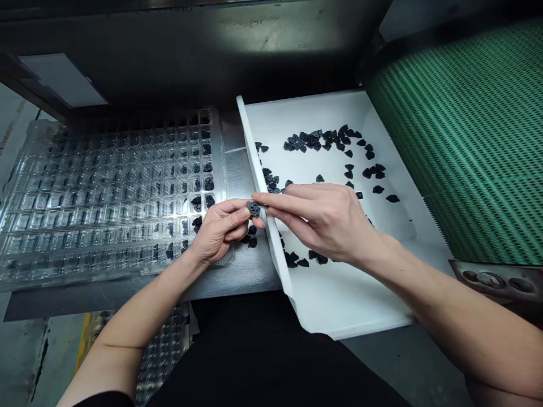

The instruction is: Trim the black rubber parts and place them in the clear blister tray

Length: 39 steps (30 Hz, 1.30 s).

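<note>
Between its thumb and fingers, my left hand [224,227] pinches a small black plastic part [254,208], round with a cut-out pattern on its face. My right hand [324,217] reaches over the tray's raised wall, its index fingertip and thumb closed close to the right side of that part. Something thin and dark seems to sit between those right fingers, too small to make out. A few loose black parts [252,242] lie on the metal surface just below my left hand.
A white tray [356,299] at right holds many scattered black parts [314,139]. Stacked clear blister trays [93,209] stand at left, with black parts in the right-hand columns. A green mesh conveyor belt [479,135] borders the white tray. A dark metal panel [169,62] rises behind.
</note>
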Available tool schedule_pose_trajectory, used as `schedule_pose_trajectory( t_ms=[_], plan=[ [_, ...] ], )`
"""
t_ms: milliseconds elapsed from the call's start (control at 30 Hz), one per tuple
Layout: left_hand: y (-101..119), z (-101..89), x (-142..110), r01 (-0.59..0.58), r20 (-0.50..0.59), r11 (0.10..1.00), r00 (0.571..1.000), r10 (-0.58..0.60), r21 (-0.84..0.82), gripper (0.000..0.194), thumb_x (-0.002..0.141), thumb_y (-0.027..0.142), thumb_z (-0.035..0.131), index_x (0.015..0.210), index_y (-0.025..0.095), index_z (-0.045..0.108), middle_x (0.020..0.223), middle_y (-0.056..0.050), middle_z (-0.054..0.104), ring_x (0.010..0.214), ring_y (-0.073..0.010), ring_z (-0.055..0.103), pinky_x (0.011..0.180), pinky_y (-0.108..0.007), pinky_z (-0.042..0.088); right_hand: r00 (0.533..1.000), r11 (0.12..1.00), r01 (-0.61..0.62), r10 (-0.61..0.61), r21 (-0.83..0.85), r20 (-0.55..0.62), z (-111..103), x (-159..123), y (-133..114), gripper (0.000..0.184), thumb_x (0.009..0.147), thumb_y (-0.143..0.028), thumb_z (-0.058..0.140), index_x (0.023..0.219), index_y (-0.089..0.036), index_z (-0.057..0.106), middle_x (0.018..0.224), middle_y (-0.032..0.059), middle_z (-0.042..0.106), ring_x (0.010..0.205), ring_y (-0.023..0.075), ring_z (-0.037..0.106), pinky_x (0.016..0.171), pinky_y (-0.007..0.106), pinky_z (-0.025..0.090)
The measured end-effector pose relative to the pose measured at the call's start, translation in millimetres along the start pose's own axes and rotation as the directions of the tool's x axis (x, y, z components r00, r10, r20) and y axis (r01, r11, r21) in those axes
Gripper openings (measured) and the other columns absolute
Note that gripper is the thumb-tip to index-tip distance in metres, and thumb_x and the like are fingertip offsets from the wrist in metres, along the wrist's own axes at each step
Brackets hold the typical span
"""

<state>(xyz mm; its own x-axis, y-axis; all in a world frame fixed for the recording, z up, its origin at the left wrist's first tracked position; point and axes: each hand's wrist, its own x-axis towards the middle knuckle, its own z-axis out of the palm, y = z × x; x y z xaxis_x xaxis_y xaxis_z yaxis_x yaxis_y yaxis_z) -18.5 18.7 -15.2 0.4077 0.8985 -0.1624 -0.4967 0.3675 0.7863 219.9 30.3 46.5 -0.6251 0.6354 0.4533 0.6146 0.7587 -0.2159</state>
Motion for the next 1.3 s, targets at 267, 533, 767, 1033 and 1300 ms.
schedule_pose_trajectory(
  t_ms=[267,533,767,1033,1300],
  plan=[
    [0,-0.1,0,0.052,0.036,0.999,0.998,-0.053,0.006,0.034,0.09,0.039,0.09,0.111,0.013,0.088,0.082,-0.012,0.079,0.042,0.0006,0.029,0.044,-0.019,0.013,0.99,0.988,-0.101,0.111,0.117,-0.086,0,4,-4,0.035,0.115,-0.03,0.061,0.145,-0.015,0.072,0.102,0.0058,0.082,0.077,0.0139,0.071,0.073,0.029,0.053],
    [-8,6.9,-1,0.164,0.099,0.986,0.981,-0.164,0.017,0.036,0.083,0.044,0.094,0.097,0.012,0.087,0.068,-0.008,0.073,0.042,-0.0017,0.031,0.043,-0.021,0.013,0.982,0.93,-0.188,0.184,0.317,0.042,4,-1,-8,0.041,0.111,-0.033,0.066,0.15,-0.019,0.068,0.124,0.0097,0.082,0.092,0.0184,0.081,0.071,0.028,0.062],
    [12,8.2,-1,-0.061,0.009,0.974,0.998,0.06,0.219,0.058,0.081,0.059,0.09,0.112,0.01,0.088,0.063,-0.004,0.063,0.044,-0.0047,0.031,0.045,-0.023,0.017,0.976,0.955,-0.161,0.191,0.247,-0.104,-4,-3,5,0.04,0.112,-0.033,0.065,0.151,-0.025,0.068,0.099,0.0062,0.081,0.063,0.0164,0.074,0.049,0.026,0.058],
    [111,-75.7,-22,-0.294,-0.345,0.715,0.72,0.602,0.634,0.037,0.093,0.042,0.085,0.121,0.017,0.085,0.065,0.003,0.059,0.061,-0.0103,0.048,0.058,-0.025,0.039,0.995,0.971,-0.009,0.032,0.241,-0.092,-6,-4,-3,0.041,0.11,-0.026,0.063,0.15,-0.032,0.068,0.111,0.0052,0.083,0.083,0.0203,0.082,0.053,0.024,0.064],
    [222,-174.9,9,0.101,-0.557,0.607,0.537,0.633,0.788,0.037,0.106,0.04,0.073,0.133,0.015,0.07,0.135,-0.012,0.071,0.116,-0.0276,0.073,0.097,-0.049,0.065,0.999,0.952,0.016,-0.006,0.304,-0.033,6,0,-4,0.053,0.106,-0.025,0.057,0.153,-0.048,0.062,0.106,0.0036,0.083,0.078,0.0292,0.081,0.051,0.038,0.066]
  ],
)
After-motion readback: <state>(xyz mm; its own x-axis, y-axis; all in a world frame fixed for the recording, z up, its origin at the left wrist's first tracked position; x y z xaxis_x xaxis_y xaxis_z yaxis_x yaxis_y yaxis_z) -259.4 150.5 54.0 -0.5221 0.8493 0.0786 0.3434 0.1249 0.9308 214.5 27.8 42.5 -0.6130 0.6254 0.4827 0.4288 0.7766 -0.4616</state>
